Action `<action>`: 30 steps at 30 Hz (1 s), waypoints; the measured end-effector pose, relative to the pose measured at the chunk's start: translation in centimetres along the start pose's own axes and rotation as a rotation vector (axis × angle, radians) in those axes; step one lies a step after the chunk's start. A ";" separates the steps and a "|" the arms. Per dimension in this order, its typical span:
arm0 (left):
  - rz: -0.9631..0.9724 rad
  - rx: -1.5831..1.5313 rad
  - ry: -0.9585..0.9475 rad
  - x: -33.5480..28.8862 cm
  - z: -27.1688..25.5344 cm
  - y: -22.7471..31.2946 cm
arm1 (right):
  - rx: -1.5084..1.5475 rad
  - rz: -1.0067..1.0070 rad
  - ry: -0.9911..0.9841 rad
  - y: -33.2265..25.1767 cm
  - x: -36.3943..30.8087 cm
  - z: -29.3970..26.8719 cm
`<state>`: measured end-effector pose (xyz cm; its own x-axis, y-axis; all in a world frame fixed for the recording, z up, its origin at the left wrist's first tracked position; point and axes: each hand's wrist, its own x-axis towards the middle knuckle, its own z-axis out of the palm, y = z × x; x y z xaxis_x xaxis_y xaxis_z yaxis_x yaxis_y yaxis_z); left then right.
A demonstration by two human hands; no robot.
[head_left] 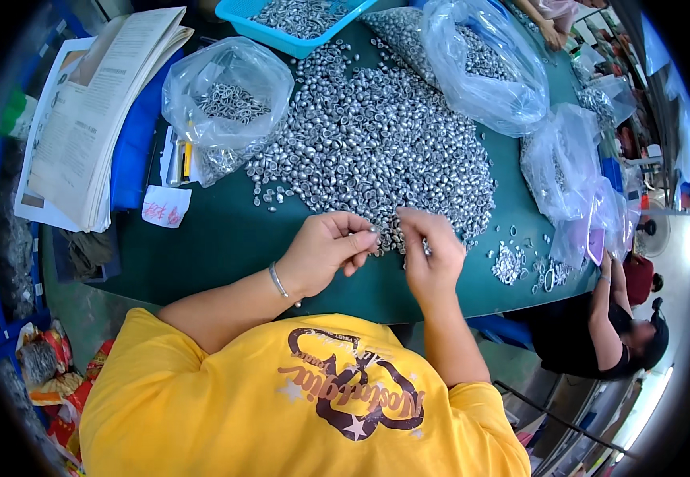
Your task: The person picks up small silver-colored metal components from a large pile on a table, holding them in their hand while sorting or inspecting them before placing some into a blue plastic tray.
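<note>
One piece [374, 230] sitting pinched in your left hand [323, 250]; right hand [434, 254] working at pile [377, 135], grip unclear; best pinching lightly.

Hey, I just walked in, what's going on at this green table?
A person in a yellow shirt works over a pile of small silvery pieces on a green table. The fingers of the left hand appear to pinch one piece; the right hand is at the pile's near edge, its grip unclear. Plastic bags of similar pieces lie beside the pile.
</note>
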<state>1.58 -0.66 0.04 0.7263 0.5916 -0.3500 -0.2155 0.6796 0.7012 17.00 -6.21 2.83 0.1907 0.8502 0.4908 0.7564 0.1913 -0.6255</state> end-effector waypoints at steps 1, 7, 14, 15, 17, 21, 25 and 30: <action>0.008 -0.088 0.039 0.1 0.1 0.1 | -0.045 0.077 -0.006 0.9 0.4 0.0; 0.040 -0.119 0.051 0.5 0.0 0.2 | -0.215 0.059 -0.130 3.8 1.0 1.9; -0.029 -0.200 0.019 0.4 -0.2 0.6 | -0.306 -0.035 -0.170 3.1 1.2 1.7; -0.030 -0.198 0.016 0.4 -0.1 0.6 | -0.330 -0.063 -0.148 3.2 1.0 1.6; -0.041 -0.197 0.024 0.4 -0.2 0.6 | -0.138 0.116 -0.122 2.2 1.0 1.3; -0.048 -0.209 0.035 0.4 -0.2 0.5 | 0.901 0.849 -0.106 1.9 0.6 0.3; -0.048 -0.173 0.034 0.4 -0.1 0.3 | 1.492 1.021 -0.115 2.6 -0.3 0.1; -0.016 -0.146 0.024 0.4 0.2 0.2 | 1.498 1.055 -0.095 1.4 -0.8 0.6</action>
<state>1.92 -0.37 0.13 0.7153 0.5890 -0.3761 -0.2979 0.7438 0.5983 17.51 -6.35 1.21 0.0884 0.9039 -0.4185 -0.7801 -0.1984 -0.5933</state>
